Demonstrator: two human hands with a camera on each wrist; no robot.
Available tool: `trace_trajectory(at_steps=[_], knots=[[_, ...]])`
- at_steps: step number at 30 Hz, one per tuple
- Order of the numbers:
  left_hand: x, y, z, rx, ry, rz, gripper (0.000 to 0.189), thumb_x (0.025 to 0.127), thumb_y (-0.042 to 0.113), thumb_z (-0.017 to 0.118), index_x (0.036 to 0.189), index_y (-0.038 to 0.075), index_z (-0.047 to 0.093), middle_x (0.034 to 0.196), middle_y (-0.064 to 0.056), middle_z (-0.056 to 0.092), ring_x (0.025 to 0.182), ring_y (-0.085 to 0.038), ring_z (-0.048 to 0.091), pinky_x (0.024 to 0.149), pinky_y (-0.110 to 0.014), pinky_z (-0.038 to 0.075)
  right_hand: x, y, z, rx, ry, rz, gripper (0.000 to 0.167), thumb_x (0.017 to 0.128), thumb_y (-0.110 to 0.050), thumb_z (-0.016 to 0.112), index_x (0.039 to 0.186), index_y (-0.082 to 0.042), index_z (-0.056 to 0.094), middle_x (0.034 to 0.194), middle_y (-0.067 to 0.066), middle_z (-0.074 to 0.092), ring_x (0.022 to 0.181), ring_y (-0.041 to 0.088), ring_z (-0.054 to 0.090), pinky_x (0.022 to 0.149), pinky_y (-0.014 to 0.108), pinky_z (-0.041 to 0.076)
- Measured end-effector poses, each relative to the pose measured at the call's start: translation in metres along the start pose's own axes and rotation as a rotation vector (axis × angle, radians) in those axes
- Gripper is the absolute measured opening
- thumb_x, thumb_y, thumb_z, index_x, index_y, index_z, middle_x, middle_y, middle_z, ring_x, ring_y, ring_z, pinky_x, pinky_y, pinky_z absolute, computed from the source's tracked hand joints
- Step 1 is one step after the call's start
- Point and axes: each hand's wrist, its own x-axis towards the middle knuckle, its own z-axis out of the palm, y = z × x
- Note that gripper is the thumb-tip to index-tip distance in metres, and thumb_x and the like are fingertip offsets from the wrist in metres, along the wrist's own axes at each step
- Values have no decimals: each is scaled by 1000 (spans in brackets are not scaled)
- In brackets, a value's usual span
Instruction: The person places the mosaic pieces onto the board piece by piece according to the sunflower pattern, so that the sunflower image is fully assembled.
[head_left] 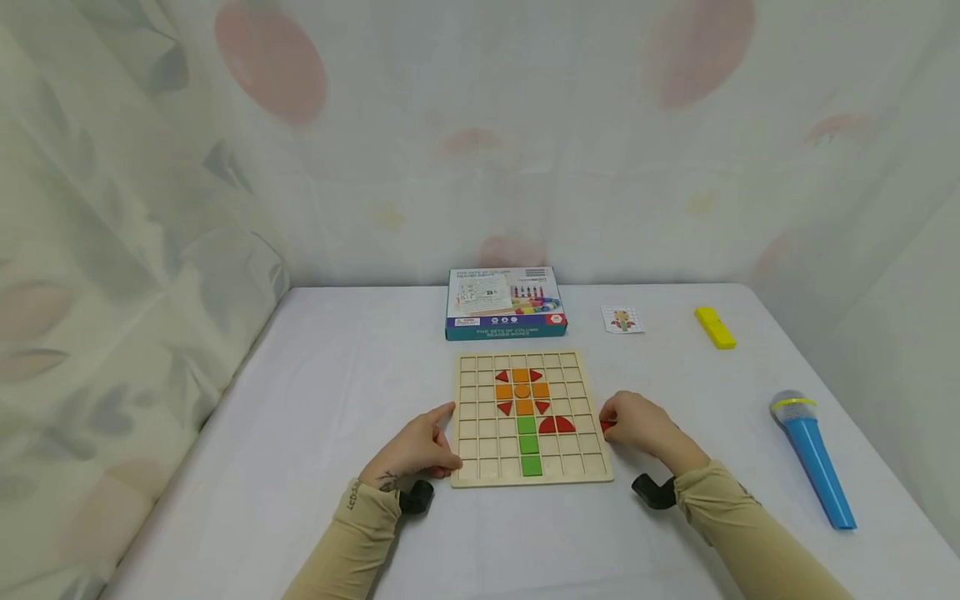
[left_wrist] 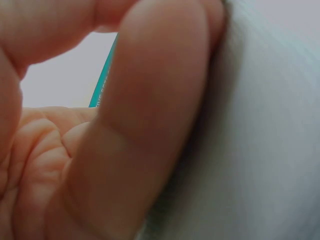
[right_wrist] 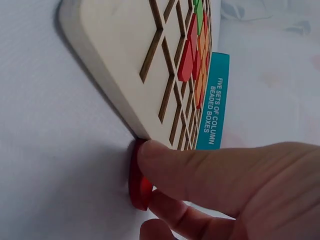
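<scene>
A wooden grid board (head_left: 480, 473) lies on the white table, with orange, green and red tiles set in its cells. Green squares (head_left: 529, 444) run down the middle, and two red quarter-circle tiles (head_left: 557, 425) sit right of the topmost one. My left hand (head_left: 408, 446) is at the board's left side, index finger and thumb spread along the edge and touching it. In the right wrist view, my right hand (right_wrist: 215, 182) pinches a red tile (right_wrist: 139, 180) between thumb and fingers, right beside the board's right edge. The fingers partly cover this tile.
Behind the board lies a flat box (head_left: 506, 304). A small pattern card (head_left: 622, 320) and a yellow block (head_left: 715, 327) are at the back right. Farther forward on the right rests a blue toy microphone (head_left: 817, 467). Fabric curtains (head_left: 480, 167) surround the table.
</scene>
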Motion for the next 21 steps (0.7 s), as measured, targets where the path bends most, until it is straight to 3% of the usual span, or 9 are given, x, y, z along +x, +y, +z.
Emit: trace_trajectory(at_steps=[4,9,16,21], knots=[[0,1,0,-8,1,-7,98,68,2,76,148,5,19,62,-5,57,48,-11,54,48,-25,48,-1,0,0,22,5,-16,13,73,-8,72,82,-8,63,83,2,57,75,17,51,65,34,44],[0,-1,0,-5,4,-9,98,68,2,77,147,5,19,62,-5,58,48,-11,54,48,-25,47,-5,0,-4,83,4,-17,18,72,-6,71,73,-10,54,71,2,50,65,17,47,53,28,37],[1,-1,0,22,2,1,98,69,3,77,147,5,20,62,-5,58,48,-12,55,48,-26,48,-3,-8,-13,224,29,-54,18,73,-7,73,73,-8,54,70,3,51,65,17,47,54,28,38],[1,0,-1,26,3,3,97,69,3,77,147,5,20,61,-5,58,48,-12,55,48,-26,48,1,-23,-7,380,-17,-108,14,74,-6,72,75,-7,58,66,2,53,56,14,48,51,26,40]])
